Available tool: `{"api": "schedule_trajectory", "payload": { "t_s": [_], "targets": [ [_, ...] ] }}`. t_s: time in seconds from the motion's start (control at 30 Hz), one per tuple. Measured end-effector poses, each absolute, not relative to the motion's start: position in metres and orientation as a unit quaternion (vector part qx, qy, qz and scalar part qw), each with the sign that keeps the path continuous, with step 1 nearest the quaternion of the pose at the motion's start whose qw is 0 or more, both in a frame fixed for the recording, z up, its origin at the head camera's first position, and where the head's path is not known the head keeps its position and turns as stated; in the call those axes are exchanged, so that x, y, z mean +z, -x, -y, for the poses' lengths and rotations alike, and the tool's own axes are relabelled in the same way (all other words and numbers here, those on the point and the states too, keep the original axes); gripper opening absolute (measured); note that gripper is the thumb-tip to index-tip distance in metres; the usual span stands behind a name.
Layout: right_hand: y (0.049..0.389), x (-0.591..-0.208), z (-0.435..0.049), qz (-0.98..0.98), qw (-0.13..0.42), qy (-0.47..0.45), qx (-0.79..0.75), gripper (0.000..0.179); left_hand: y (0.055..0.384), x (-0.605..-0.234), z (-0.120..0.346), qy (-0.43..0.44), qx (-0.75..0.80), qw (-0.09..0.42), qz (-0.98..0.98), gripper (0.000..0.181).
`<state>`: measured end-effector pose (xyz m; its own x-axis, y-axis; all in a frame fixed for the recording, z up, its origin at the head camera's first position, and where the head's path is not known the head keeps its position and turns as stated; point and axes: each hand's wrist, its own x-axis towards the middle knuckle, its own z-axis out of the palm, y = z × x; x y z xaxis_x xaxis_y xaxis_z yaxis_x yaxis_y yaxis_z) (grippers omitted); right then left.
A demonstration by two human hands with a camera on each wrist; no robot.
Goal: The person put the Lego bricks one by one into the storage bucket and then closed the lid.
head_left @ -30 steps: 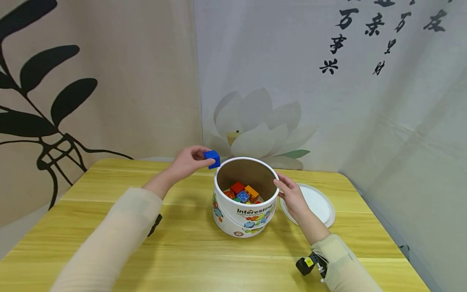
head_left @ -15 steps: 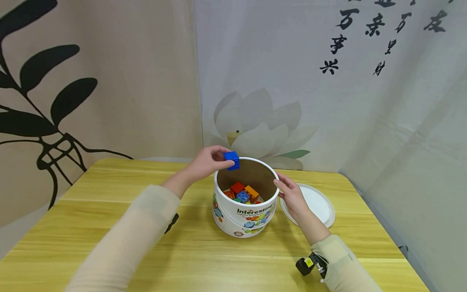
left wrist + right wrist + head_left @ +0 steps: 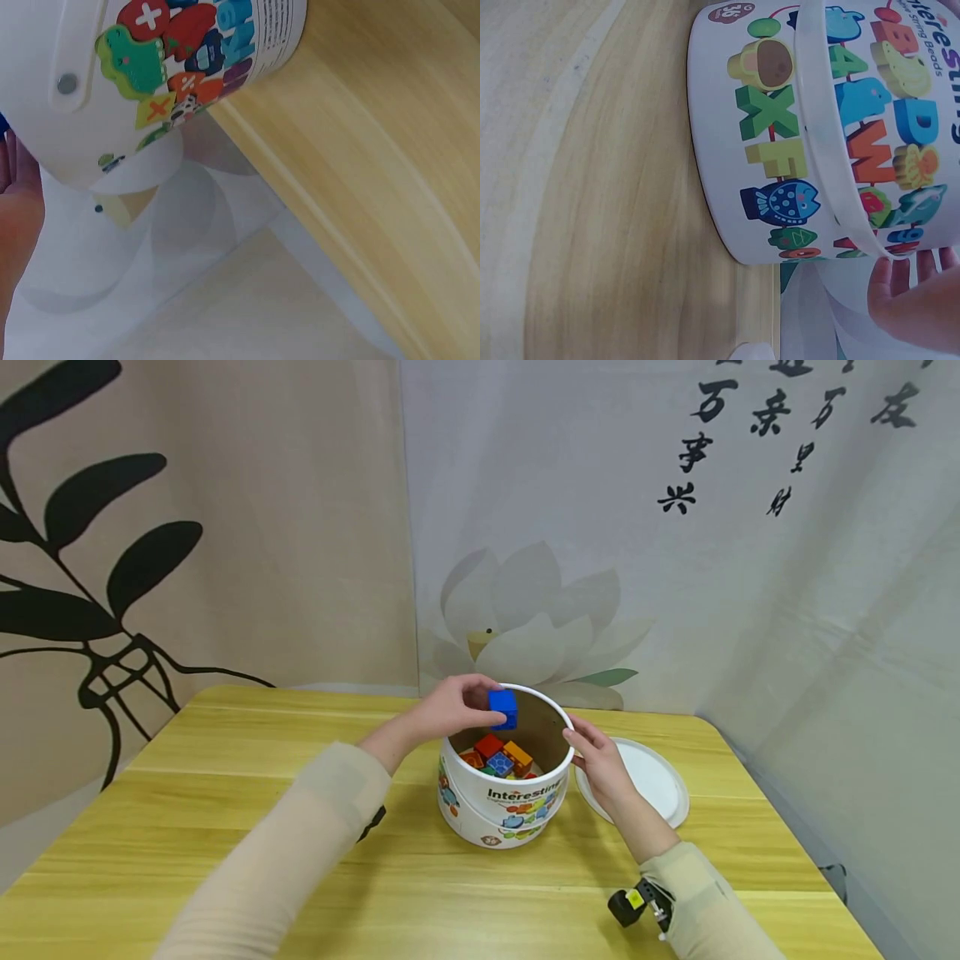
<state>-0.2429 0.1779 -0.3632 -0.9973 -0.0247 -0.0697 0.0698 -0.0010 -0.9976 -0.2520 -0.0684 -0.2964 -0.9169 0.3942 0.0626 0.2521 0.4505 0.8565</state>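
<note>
Over the left part of the white bucket's mouth, my left hand [image 3: 450, 708] pinches a blue block [image 3: 503, 708] between thumb and fingers. The round bucket [image 3: 480, 814] stands upright with printed letters and animals on its side. Inside it lie several coloured blocks, among them a red block [image 3: 488, 746], an orange block [image 3: 517, 758] and a blue patterned block [image 3: 499, 765]. My right hand [image 3: 600, 762] holds the bucket's right rim, with fingers outside and thumb at the edge. In the left wrist view only part of the left hand [image 3: 19, 217] shows at the edge.
A white round lid [image 3: 651, 781] lies on the wooden table [image 3: 360, 885] to the right of the bucket, partly behind the right hand. A printed cloth backdrop [image 3: 525, 510] hangs behind the table. The bucket's plastic handle [image 3: 825, 135] hangs down its front.
My left hand has carried the blue block rightward from outside the bucket's left rim to over its mouth, and lowered it slightly. The right hand and the bucket have stayed put.
</note>
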Motion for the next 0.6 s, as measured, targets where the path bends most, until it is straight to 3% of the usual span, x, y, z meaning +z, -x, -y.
{"api": "schedule_trajectory", "payload": {
  "t_s": [0.6],
  "targets": [
    [0.2444, -0.3643, -0.1787, -0.707, 0.034, -0.015, -0.706, 0.046, 0.2456, -0.3051, 0.0617, -0.236, 0.502, 0.073, -0.829, 0.036]
  ]
}}
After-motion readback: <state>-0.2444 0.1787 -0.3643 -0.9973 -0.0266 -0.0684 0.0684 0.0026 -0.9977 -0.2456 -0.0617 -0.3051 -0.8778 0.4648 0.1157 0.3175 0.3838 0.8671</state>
